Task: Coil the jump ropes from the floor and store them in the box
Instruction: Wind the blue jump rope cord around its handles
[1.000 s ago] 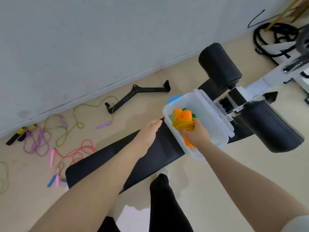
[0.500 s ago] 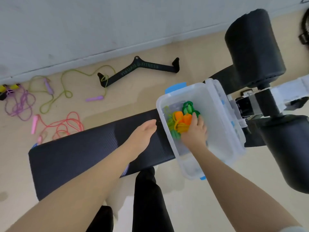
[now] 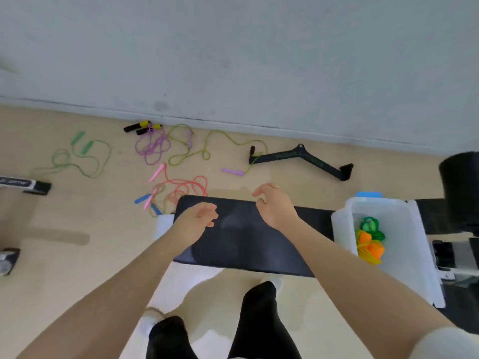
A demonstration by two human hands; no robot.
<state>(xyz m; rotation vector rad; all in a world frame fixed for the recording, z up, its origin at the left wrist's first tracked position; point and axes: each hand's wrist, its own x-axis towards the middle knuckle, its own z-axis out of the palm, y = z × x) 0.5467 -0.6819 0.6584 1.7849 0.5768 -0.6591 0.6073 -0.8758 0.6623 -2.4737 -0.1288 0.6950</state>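
Observation:
A clear plastic box [image 3: 414, 239] sits on the right end of the black bench [image 3: 246, 244]. Inside lie a coiled orange-handled rope [image 3: 369, 248] and a green-handled rope [image 3: 370, 225]. Both my hands hover empty over the bench pad: my left hand [image 3: 197, 218] and my right hand [image 3: 274, 206], fingers loosely curled. On the floor beyond lie uncoiled ropes: a red one with pink handles [image 3: 181, 186], a purple one [image 3: 153, 147], a yellow-green one with purple handles [image 3: 207, 149], a green one [image 3: 80, 156] and blue handles [image 3: 145, 200].
A black V-shaped cable-pull bar [image 3: 300, 159] lies near the grey wall. Black-and-yellow handles [image 3: 141, 126] rest by the baseboard. A black roller pad [image 3: 460, 187] stands at the right edge. Another piece of equipment [image 3: 26, 183] sits at far left.
My right hand let go of the orange rope in the box and drew back left over the bench. The view swung left toward the ropes on the floor.

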